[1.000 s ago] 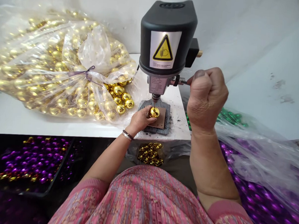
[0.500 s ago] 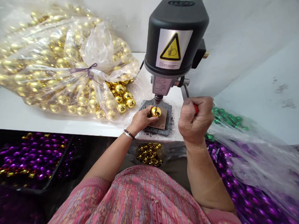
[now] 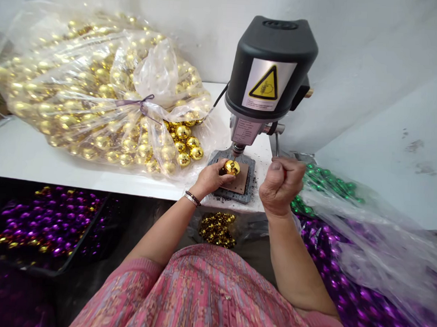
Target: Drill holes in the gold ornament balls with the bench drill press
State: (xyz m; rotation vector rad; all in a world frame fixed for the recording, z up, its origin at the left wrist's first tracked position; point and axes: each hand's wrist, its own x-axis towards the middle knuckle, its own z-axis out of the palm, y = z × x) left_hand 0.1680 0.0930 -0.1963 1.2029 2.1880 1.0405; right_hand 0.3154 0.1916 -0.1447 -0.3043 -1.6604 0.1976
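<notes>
Between thumb and fingers, my left hand (image 3: 211,177) grips a shiny gold ball (image 3: 232,167) on the brown board (image 3: 238,180) that lies on the drill press base (image 3: 246,196). Straight above the ball is the thin bit (image 3: 235,157) of the black drill press (image 3: 272,73); whether its tip has entered the ball I cannot make out. My right hand (image 3: 282,185) is wrapped round the red grip of the press's feed lever (image 3: 277,145), to the right of the base. Dark shavings are scattered about the base.
A tied clear bag of gold balls (image 3: 78,107) fills the table's left side, with several loose gold balls (image 3: 184,146) at its mouth. Below sit a black bin of purple balls (image 3: 50,218) and a gold pile (image 3: 218,229). Green balls (image 3: 334,182) and purple balls (image 3: 372,298) lie right.
My right hand has come down a little, and more of the lever shows above it. My left hand still holds the ball under the bit. The whole view has shifted slightly.
</notes>
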